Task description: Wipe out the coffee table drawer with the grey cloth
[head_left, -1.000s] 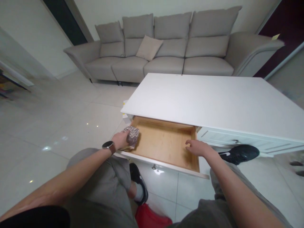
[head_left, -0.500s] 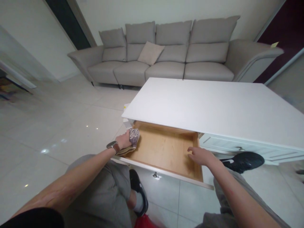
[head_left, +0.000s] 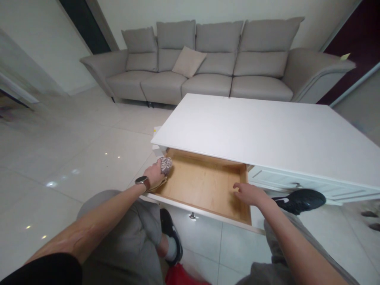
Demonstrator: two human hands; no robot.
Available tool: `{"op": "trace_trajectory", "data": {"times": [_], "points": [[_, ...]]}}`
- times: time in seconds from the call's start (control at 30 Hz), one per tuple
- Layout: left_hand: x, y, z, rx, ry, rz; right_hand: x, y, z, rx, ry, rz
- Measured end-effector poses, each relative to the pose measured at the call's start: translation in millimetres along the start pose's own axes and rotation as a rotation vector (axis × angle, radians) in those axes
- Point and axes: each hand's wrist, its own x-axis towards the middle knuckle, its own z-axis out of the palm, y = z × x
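A wooden drawer stands pulled out from the white coffee table, its bare bottom showing. At its left wall, my left hand is closed on a folded brown-and-white patterned cloth. Part of the cloth is hidden under the hand. Over the drawer's right wall reaches my right hand, fingers apart and bent a little, with nothing in them. Whether it touches the wall I cannot tell.
A small knob sits on the drawer's front. To the right is another drawer front, shut. Behind the table stands a grey sofa. A red object lies on the floor between my legs, near a black shoe.
The cloth is more bunched in my left hand, and less of it hangs toward the drawer's front. My right hand stays nearly where it was. The view has shifted slightly.
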Motion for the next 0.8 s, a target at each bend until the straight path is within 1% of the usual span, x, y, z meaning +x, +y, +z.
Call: {"op": "trace_trajectory", "data": {"times": [0.1,0.17,0.27,0.37,0.47,0.57,0.7,0.77,0.8], "points": [[4.8,-12.0,4.7,-0.1,-0.021,-0.027,-2.6,-0.1,-0.8,0.003,0.014,0.003],[6.2,-17.2,8.0,-0.179,-0.002,-0.036,-4.2,-0.5,-1.0,0.002,0.024,0.001],[6.6,-21.6,10.6,-0.318,0.032,-0.018,-6.3,-1.3,-0.8,-0.001,0.035,-0.002],[8.0,-25.3,10.0,-0.475,0.004,-0.003,-8.7,-1.6,-1.2,0.005,0.042,-0.005],[12.1,-31.5,6.4,-0.609,-0.086,-0.006,-11.3,-1.1,-2.7,0.018,0.05,-0.014],[17.6,-38.8,-2.7,-0.663,-0.199,-0.011,-12.8,-0.9,-4.8,0.027,0.06,-0.021],[20.5,-49.4,-25.8,-0.73,-0.352,0.029,-12.3,-2.4,-7.2,0.037,0.065,-0.022],[19.0,-58.6,-39.6,-0.806,-0.44,-0.01,-11.6,-3.5,-7.7,0.037,0.069,-0.026],[17.9,-64.8,-46.3,-0.848,-0.469,-0.065,-11.4,-4.2,-7.8,0.036,0.071,-0.028]]}}
